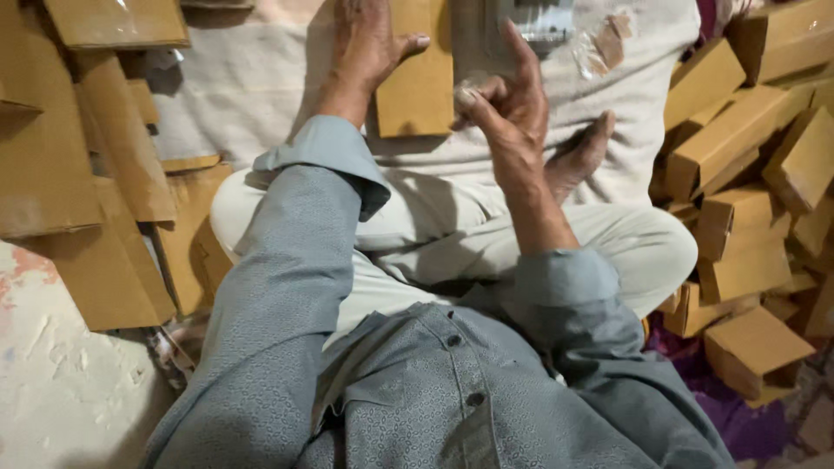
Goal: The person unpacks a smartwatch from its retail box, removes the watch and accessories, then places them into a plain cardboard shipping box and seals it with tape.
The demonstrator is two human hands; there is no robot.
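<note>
Left hand: I see my left hand [369, 39] reaching forward, palm down, laid on the left edge of a flat brown card [419, 82]; the thumb is spread out across the card's face and the other fingers run out of view at the top.
Right hand: my right hand [508, 108] is raised just right of the card, index finger pointing up, the other fingers curled in toward the thumb; whether they pinch anything I cannot tell, though a pale blur sits at the fingertips.
Card: it lies on the cloth [243, 87] in front of my crossed legs, its lower edge near my knee.
Cloth: off-white, spread over the floor, with a clear plastic bag [543, 22] at its far edge.
Foot: my bare foot [578, 156] rests on the cloth just right of the right hand.
Right pile: folded brown boxes [738, 130] heaped close beside my right knee.
Left stack: flat cardboard sheets [95, 174] lying overlapped beside my left leg.
Clothing: grey-blue patterned shirt, pale trousers.
</note>
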